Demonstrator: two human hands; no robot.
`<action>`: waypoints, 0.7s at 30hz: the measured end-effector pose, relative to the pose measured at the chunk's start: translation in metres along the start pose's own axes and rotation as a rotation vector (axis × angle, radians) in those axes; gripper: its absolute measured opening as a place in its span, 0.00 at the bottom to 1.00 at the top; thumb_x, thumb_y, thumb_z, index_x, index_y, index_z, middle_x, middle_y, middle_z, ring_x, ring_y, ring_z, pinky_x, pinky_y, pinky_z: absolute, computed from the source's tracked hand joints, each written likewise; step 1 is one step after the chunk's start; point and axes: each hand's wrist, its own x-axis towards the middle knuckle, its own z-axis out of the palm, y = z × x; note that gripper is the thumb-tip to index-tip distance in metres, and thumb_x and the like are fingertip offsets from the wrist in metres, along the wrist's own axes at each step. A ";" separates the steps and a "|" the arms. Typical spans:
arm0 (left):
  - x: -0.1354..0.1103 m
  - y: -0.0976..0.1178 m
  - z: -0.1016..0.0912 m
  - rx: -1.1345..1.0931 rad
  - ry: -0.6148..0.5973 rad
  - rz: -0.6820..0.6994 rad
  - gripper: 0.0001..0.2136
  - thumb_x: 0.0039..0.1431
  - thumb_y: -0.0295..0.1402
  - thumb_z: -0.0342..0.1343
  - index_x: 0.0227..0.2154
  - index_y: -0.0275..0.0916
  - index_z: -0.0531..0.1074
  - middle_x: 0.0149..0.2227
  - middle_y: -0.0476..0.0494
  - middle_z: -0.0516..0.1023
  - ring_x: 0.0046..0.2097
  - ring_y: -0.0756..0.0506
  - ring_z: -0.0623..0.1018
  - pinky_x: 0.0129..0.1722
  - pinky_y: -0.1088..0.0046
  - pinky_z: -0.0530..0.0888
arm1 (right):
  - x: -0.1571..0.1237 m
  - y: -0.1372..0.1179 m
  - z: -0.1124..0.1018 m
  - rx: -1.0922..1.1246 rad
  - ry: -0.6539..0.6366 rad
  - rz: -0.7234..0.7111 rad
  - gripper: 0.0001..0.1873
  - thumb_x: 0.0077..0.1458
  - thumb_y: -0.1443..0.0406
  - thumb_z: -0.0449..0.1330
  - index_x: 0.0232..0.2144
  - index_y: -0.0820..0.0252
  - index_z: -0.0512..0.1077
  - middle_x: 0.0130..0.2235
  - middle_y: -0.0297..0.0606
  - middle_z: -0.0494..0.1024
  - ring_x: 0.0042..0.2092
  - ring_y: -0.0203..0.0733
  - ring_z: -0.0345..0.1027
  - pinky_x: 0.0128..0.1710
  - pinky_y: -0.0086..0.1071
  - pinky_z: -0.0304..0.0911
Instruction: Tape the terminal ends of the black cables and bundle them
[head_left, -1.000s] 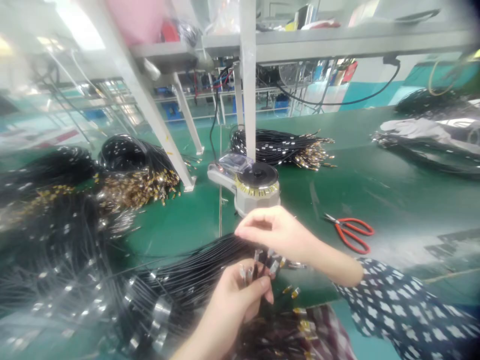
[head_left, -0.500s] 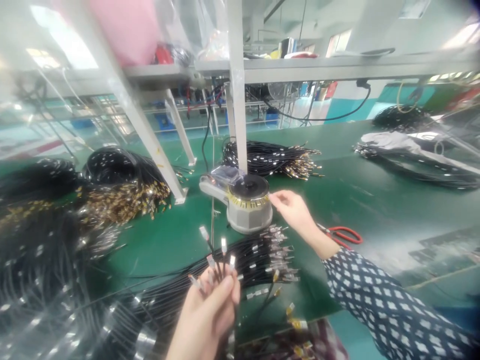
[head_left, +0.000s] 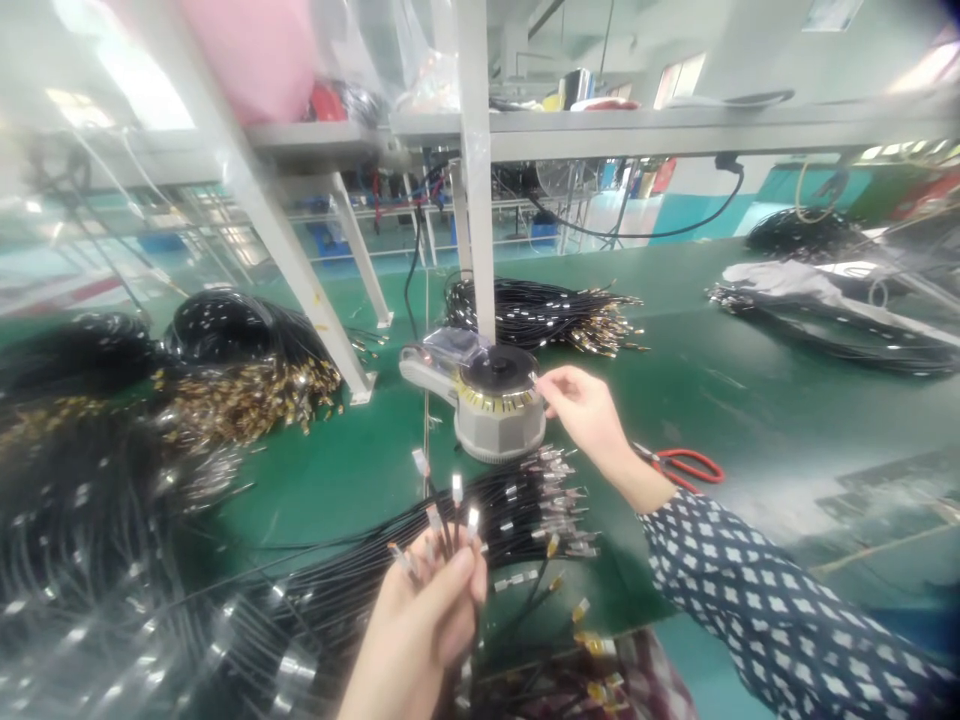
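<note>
Black cables (head_left: pixel 457 492) grasped by the left hand (head_left: pixel 427 605) risked slipping if it slackened, while the right hand (head_left: pixel 589 412) pinched at the round-topped machine (head_left: pixel 499 432), its hold impossible to tell.

Tape dispenser (head_left: pixel 499 428) on bench (head_left: pixel 667 385) — cable bundle (head_left: pixel 544 312) behind, cables (head_left: pixel 517 492) in front, pliers (head_left: pixel 666 460) right

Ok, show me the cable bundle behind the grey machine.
The cable bundle partly hidden by the central white post; others lie left, right or nearer.

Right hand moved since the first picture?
Yes: judged against the grey machine, the right hand went from in front of it to its right side.
</note>
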 end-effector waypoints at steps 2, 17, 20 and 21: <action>-0.001 0.000 0.001 -0.005 0.002 -0.001 0.12 0.51 0.37 0.66 0.31 0.36 0.72 0.23 0.51 0.70 0.17 0.60 0.53 0.18 0.82 0.50 | -0.001 0.004 0.005 0.044 -0.012 0.012 0.11 0.53 0.57 0.61 0.31 0.61 0.73 0.31 0.37 0.80 0.24 0.37 0.71 0.28 0.33 0.68; 0.001 -0.001 -0.001 -0.002 -0.028 -0.004 0.12 0.51 0.38 0.66 0.32 0.36 0.71 0.23 0.51 0.70 0.17 0.60 0.54 0.18 0.81 0.50 | -0.007 -0.005 0.005 0.156 0.005 -0.070 0.09 0.51 0.64 0.63 0.35 0.61 0.70 0.35 0.37 0.76 0.31 0.39 0.75 0.37 0.36 0.71; -0.001 -0.002 0.000 -0.005 -0.035 0.014 0.12 0.52 0.37 0.66 0.33 0.36 0.71 0.22 0.51 0.70 0.17 0.60 0.54 0.18 0.81 0.49 | -0.011 -0.002 0.013 0.179 0.012 -0.046 0.11 0.49 0.63 0.64 0.36 0.60 0.70 0.38 0.37 0.76 0.33 0.39 0.76 0.37 0.36 0.72; -0.002 -0.001 0.000 -0.006 -0.039 0.015 0.12 0.52 0.37 0.65 0.32 0.37 0.71 0.22 0.51 0.70 0.17 0.60 0.54 0.18 0.81 0.49 | -0.012 -0.002 0.015 0.189 0.015 -0.039 0.12 0.48 0.63 0.65 0.36 0.59 0.70 0.39 0.37 0.76 0.33 0.40 0.76 0.37 0.35 0.72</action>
